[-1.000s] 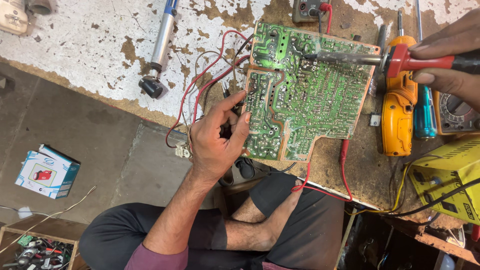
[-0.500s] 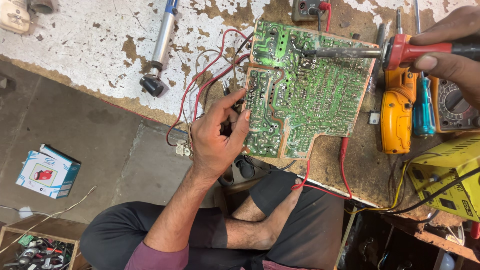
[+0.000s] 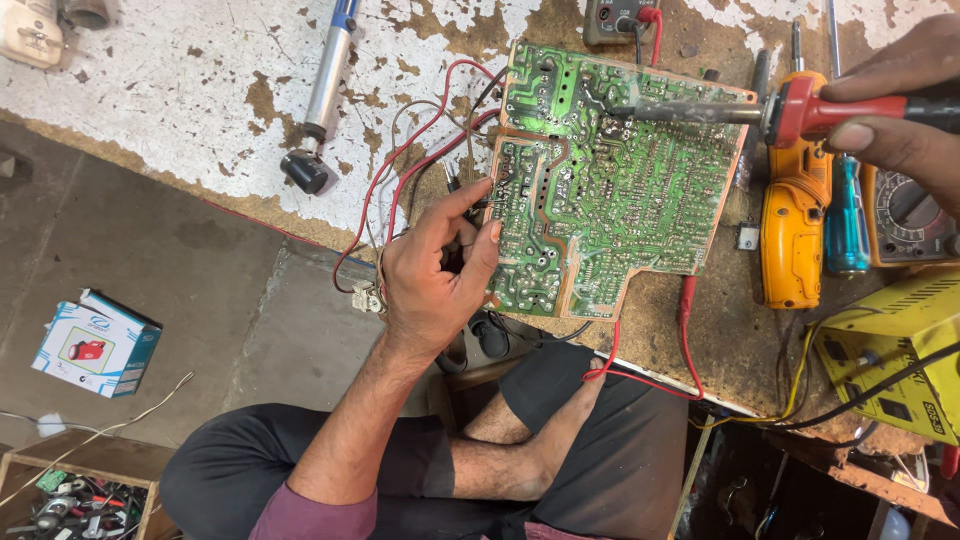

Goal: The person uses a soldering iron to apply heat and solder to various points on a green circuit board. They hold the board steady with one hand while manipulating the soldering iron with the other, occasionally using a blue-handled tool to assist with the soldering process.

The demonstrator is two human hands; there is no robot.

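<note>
Both hands closed: left hand (image 3: pixel 432 270) on circuit board (image 3: pixel 610 190), right hand (image 3: pixel 905 110) (seemingly) around soldering iron (image 3: pixel 740 112).

Green circuit board (image 3: pixel 610 190), red-handled soldering iron (image 3: pixel 760 112), yellow box (image 3: pixel 895 350).

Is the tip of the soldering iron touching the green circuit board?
Touching, as far as the head view shows: the soldering iron in the right hand rests its tip on the circuit board, with no visible gap.

Glossy green circuit board (image 3: pixel 610 190) lies on peeling, rough-painted workbench (image 3: pixel 180 90).
</note>
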